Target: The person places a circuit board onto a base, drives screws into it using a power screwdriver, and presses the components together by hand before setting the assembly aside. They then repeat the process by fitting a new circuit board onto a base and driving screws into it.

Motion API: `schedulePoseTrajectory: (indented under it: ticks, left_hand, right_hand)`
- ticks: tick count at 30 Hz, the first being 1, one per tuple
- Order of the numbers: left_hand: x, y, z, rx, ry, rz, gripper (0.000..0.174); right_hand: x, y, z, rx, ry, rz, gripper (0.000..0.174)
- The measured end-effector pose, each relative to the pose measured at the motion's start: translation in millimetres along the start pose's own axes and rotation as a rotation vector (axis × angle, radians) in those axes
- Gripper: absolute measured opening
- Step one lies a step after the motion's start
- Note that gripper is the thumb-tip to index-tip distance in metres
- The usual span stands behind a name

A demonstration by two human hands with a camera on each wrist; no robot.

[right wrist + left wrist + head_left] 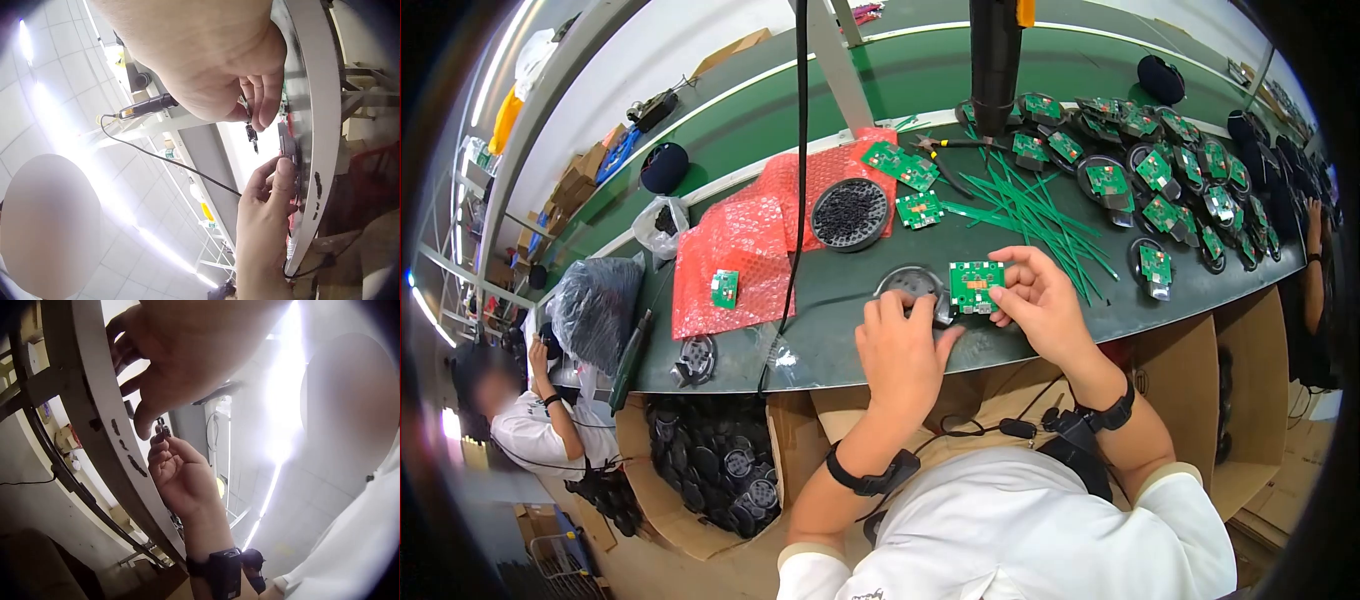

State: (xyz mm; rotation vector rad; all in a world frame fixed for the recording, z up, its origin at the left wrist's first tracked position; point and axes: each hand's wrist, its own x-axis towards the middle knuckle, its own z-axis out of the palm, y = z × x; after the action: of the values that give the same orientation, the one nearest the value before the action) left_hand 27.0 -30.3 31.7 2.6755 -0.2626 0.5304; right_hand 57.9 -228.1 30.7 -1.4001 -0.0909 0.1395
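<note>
My right hand (1045,305) pinches a green circuit board (972,280) by its right edge, thumb on the upper face, raised over the near part of the bench. In the right wrist view the board (252,134) appears edge-on below that hand. My left hand (900,355) grips the near rim of a round black plastic housing (908,282) on the bench, left of the board. Its fingers hide part of the rim. From the right wrist view, the left hand (265,200) has its thumb and fingers curled at the housing.
Green cable ties (1040,215) and cutters (945,165) lie beyond my hands. Housings with boards (1160,170) crowd the right side. A round dish of small black parts (850,214) stands on red bubble wrap (735,240). A black cable (802,150) hangs across the left; a power screwdriver (996,60) hangs overhead.
</note>
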Motion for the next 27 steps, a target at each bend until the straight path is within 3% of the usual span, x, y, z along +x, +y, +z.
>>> schedulePoseTrajectory:
  ticks: [4, 6, 10, 13, 15, 18, 25, 27]
  left_hand:
    - [-7, -10, 1, -0.075, 0.016, 0.114, 0.04]
    - [-15, -12, -7, -0.235, -0.108, 0.209, 0.037]
    - [-26, -12, -14, -0.315, -0.18, 0.248, 0.039]
    - [-22, -12, -21, -0.448, -0.17, 0.209, 0.039]
    - [-19, -9, -24, -0.598, -0.008, 0.0, 0.033]
    - [-14, -10, -19, -0.815, -0.017, -0.168, 0.024]
    - [-12, -13, -15, -0.814, -0.032, -0.144, 0.024]
    - [-14, -14, -13, -0.995, -0.107, -0.18, 0.027]
  right_hand:
    - [-4, -4, -4, 0.004, 0.017, 0.001, 0.039]
    - [-7, -8, -5, 0.0, 0.018, 0.015, 0.039]
    - [-12, -6, -2, -0.011, -0.019, 0.044, 0.039]
    - [-12, -4, 3, -0.005, -0.054, 0.05, 0.04]
    - [-13, -5, 7, -0.007, -0.087, 0.053, 0.039]
    - [-15, -8, 14, -0.015, -0.129, 0.083, 0.039]
    - [-16, -9, 16, -0.008, -0.168, 0.046, 0.038]
    - [-17, -5, 19, -0.044, -0.186, -0.122, 0.04]
